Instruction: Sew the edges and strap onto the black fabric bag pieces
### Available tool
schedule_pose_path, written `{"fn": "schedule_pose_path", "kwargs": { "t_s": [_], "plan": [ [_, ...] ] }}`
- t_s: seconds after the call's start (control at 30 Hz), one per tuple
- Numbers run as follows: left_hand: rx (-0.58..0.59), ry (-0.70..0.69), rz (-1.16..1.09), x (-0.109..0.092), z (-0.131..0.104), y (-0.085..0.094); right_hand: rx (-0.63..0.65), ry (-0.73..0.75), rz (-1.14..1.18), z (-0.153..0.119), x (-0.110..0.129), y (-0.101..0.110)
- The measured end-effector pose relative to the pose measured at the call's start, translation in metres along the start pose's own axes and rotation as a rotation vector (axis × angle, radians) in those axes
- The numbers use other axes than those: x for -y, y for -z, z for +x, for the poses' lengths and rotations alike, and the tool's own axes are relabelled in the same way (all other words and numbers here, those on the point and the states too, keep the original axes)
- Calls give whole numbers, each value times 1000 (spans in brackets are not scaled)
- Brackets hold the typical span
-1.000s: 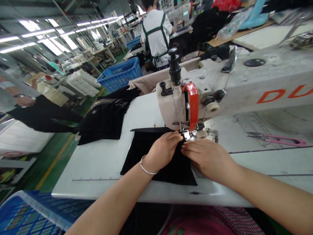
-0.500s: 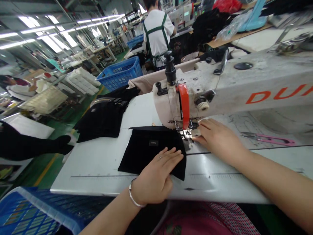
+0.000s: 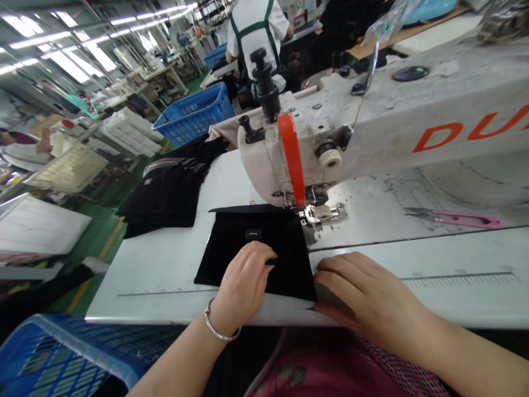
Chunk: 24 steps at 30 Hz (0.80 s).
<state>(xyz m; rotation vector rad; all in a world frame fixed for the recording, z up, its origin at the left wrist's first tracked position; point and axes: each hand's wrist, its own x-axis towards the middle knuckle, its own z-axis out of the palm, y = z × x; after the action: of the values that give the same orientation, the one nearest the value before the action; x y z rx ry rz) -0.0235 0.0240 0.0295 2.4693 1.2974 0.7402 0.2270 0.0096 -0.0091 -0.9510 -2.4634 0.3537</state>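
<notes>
A black fabric panel with a small dark label lies on the sewing machine bed. Its upper right side reaches the presser foot. My left hand, wearing a silver bangle, pinches a bit of the panel between thumb and fingers, just below the label. At the panel's lower right corner, my right hand rests on the table with curved fingers, thumb apart from them. Its fingertips are at the panel's right edge; nothing shows in its grasp. The sewing machine has an orange guard over the needle area.
Pink-handled thread snips lie under the machine arm. A pile of black fabric pieces sits at the table's left edge. Blue crates stand at the lower left and beyond the table. A person works ahead.
My right hand has left the presser foot and come down toward me to the panel's lower right corner. My left hand has shifted left, its flat fingers now curled into a pinch.
</notes>
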Motion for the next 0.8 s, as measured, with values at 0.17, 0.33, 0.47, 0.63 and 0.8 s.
{"fn": "schedule_pose_path", "kwargs": {
  "t_s": [0.17, 0.33, 0.47, 0.63, 0.8],
  "plan": [
    [275, -243, 214, -6, 13, -1, 2, 166, -25, 3, 1, 0],
    [448, -283, 393, -11, 20, -7, 16, 182, 20, 1, 1, 0],
    [445, -304, 363, -9, 20, -8, 8, 201, 49, 0, 2, 0],
    [483, -328, 273, -6, 17, -11, 8, 206, 83, 0, 3, 0],
    [434, -328, 233, 0, 16, -19, -4, 179, 105, 0, 2, -5]
  ]
}}
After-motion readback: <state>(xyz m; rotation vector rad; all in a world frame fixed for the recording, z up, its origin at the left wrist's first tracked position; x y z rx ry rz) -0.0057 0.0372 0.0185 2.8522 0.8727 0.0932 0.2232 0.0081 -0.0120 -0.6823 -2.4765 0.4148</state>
